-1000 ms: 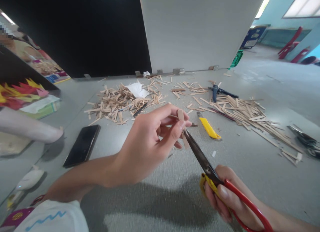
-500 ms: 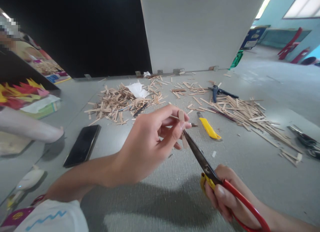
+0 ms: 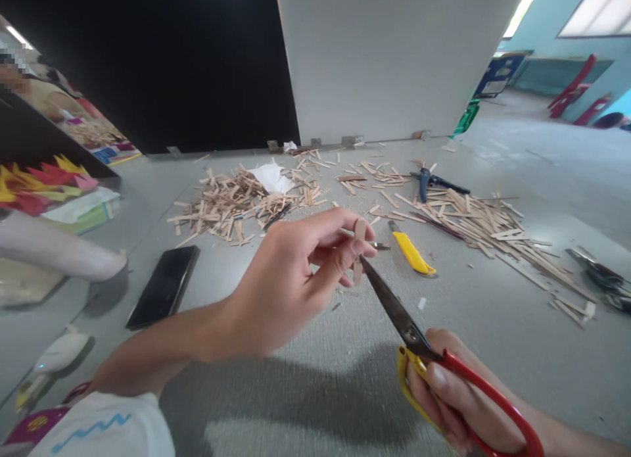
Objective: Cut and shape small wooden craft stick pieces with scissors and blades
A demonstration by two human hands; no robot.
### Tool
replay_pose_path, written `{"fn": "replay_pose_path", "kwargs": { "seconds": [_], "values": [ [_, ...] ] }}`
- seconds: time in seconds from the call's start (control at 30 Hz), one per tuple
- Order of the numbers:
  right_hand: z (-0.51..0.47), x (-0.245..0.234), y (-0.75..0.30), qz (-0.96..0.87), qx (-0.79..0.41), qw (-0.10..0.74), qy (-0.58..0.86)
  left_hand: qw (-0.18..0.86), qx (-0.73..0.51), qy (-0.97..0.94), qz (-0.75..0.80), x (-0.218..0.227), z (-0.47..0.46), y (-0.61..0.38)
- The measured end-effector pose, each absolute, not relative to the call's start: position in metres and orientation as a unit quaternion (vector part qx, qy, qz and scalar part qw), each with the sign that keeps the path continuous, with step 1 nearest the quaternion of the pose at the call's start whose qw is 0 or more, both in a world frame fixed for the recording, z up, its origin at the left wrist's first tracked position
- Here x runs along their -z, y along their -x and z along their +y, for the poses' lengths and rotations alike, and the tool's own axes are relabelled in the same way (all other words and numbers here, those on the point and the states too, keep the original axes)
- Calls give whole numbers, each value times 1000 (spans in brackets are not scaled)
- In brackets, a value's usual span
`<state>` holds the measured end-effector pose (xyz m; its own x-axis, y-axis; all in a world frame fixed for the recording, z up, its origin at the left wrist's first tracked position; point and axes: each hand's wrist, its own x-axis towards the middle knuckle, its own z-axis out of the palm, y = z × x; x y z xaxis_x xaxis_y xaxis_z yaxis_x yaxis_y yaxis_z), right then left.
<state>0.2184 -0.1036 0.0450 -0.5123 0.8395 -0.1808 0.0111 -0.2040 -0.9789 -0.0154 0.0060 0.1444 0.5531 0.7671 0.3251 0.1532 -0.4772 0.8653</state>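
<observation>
Between the thumb and fingers of my left hand (image 3: 290, 279) is a short flat wooden stick (image 3: 360, 231) with a rounded end, held upright. My right hand (image 3: 463, 391) grips a pair of scissors (image 3: 394, 306) with one red and one yellow handle. The dark blades look closed, and their tip meets the stick just below my left thumb. Whether the tip presses into the wood, I cannot tell. Just beyond my fingers a yellow utility knife (image 3: 413, 253) lies on the grey table (image 3: 345, 391).
Wooden pieces lie in a heap (image 3: 221, 204) at back left and in another pile (image 3: 488, 227) at right. Dark blue pliers (image 3: 428, 181) rest by the right pile. A black phone (image 3: 162, 286) lies left of my forearm. An upright panel (image 3: 384, 56) borders the table's back.
The scissor handles have spread slightly and my right hand has shifted a little right and down. The stick has tilted slightly in my left hand.
</observation>
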Motion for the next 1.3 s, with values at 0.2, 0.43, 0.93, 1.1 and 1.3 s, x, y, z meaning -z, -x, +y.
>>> {"fn": "replay_pose_path", "kwargs": {
  "seconds": [0.2, 0.43, 0.93, 1.1, 1.3],
  "values": [
    [-101, -41, -218, -551, -677, 340, 351, 386, -366, -788, 311, -146, 9, 14],
    [-103, -43, -219, -551, -657, 303, 417, 394, -357, -783, 322, -147, 10, 13],
    [-103, -37, -222, -551, -657, 300, 419, 388, -340, -797, 313, -147, 12, 14],
    [-99, -37, -220, -568, -648, 331, 385, 428, -326, -791, 291, -152, 14, 16],
    [-98, -44, -214, -551, -654, 379, 353, 463, -270, -797, 279, -158, 22, 22]
  ]
}}
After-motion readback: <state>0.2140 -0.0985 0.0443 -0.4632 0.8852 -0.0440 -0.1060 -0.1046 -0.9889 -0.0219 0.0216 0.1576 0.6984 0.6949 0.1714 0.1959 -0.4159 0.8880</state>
